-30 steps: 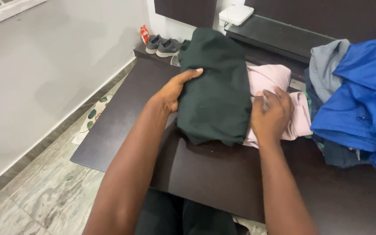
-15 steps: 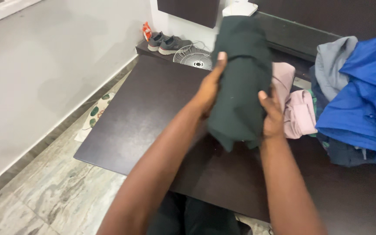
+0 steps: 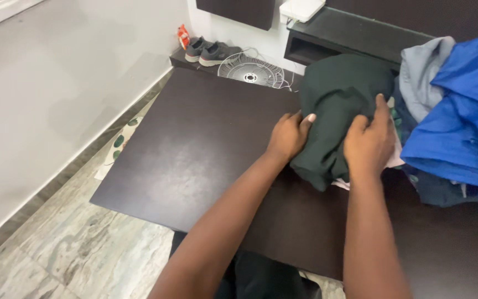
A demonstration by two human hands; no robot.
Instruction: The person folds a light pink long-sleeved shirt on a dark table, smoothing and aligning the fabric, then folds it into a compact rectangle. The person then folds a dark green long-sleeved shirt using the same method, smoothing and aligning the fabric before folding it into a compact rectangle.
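A dark green folded garment (image 3: 341, 102) rests on a pile of clothes on the dark brown table (image 3: 206, 144). My left hand (image 3: 289, 135) grips its left edge, fingers curled into the cloth. My right hand (image 3: 369, 141) presses on its right side, thumb up against the fabric. A bit of pink garment (image 3: 396, 160) shows under the green one, mostly hidden.
A blue garment (image 3: 463, 116) and a grey one (image 3: 421, 72) are heaped at the right. A round white fan grille (image 3: 250, 69) lies beyond the table, with a pair of grey shoes (image 3: 206, 51) by the wall. Marbled floor tiles (image 3: 78, 249) lie to the left.
The green garment was lifted off the table and carried right, and it now sits atop the pink one beside the blue pile. Both hands went with it.
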